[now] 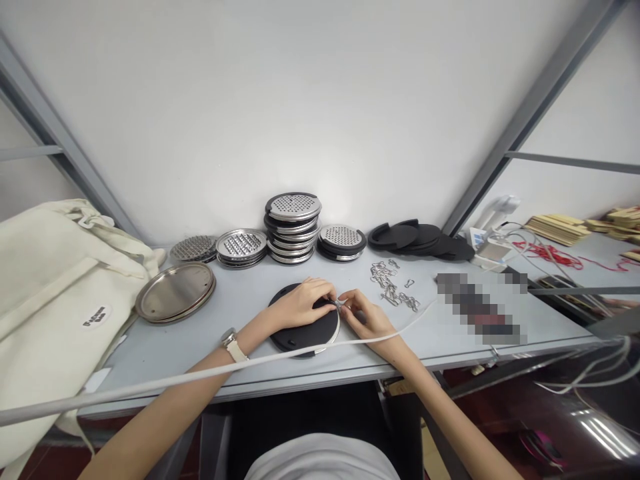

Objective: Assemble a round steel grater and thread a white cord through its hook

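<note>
A black round grater case with a silver rim lies flat on the grey table near its front edge. My left hand, with a watch on the wrist, rests over the case and grips its right upper edge with thumb and fingers. There, my right hand is closed in a pinch on a small metal clip, which touches or nearly touches that edge. Fingertips partly hide the clip. Several similar loose wire clips lie scattered beyond my right hand.
Along the wall stand a tall stack of round graters, a shorter stack, grater discs and black cases. Plain metal discs and a cream bag are left. A white cable crosses in front.
</note>
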A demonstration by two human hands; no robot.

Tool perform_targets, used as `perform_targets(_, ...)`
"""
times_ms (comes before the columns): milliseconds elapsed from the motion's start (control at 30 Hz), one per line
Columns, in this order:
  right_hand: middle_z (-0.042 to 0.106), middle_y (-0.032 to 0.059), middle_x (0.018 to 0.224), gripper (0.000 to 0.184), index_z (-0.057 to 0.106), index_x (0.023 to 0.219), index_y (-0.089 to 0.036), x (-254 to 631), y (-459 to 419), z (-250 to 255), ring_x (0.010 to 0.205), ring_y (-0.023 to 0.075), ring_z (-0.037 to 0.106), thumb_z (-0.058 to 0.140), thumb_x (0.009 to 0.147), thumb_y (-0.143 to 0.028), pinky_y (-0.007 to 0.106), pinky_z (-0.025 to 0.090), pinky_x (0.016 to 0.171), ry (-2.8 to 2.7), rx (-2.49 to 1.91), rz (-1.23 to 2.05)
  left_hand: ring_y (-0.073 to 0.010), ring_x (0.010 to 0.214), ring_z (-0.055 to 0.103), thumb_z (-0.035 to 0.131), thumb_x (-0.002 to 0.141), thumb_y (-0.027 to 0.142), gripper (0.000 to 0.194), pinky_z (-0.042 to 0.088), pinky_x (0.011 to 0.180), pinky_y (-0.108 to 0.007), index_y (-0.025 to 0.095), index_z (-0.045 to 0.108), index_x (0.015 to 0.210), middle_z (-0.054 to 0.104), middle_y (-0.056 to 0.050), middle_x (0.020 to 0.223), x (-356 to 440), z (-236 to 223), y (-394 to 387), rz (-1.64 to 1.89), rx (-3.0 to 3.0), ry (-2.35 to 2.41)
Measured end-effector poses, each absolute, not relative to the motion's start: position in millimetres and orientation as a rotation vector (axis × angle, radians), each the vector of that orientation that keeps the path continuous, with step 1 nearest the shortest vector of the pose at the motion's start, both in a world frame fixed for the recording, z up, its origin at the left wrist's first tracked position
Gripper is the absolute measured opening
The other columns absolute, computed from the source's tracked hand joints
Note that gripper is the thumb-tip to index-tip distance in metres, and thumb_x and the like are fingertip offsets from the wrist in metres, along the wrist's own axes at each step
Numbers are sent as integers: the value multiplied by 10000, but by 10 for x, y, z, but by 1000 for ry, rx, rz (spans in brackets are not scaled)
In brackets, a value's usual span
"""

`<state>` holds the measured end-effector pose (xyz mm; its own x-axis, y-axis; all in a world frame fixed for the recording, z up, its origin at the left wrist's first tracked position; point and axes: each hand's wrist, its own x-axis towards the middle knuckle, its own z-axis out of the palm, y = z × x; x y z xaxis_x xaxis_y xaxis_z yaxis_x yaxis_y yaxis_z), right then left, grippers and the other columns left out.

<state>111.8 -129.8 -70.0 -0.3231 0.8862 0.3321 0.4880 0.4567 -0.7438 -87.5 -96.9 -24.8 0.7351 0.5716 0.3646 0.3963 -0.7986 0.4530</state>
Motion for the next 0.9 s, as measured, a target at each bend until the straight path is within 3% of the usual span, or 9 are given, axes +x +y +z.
perform_targets(333, 544, -15, 663, 194, 546, 854, -184, 1125, -1293, -674, 598, 120, 484, 456, 886, -354, 230, 379, 580, -1944, -1182, 736, -153, 877, 531, 532, 855, 203, 68, 391, 857, -295, 173, 547, 915, 594, -17, 872, -875, -241, -972, 728, 2583, 723)
perform_targets(900, 507, -25, 681, 156, 491, 876, -196, 1124, -1306, -692, 614, 117, 472, 400, 913, -317, 238, 372, 600, -1990, -1151, 728, -161, 897, 528, 538, 840, 218, 113, 369, 867, -311, 182, 534, 947, 588, -13, 896, -868, -257, -976, 735, 2651, 806)
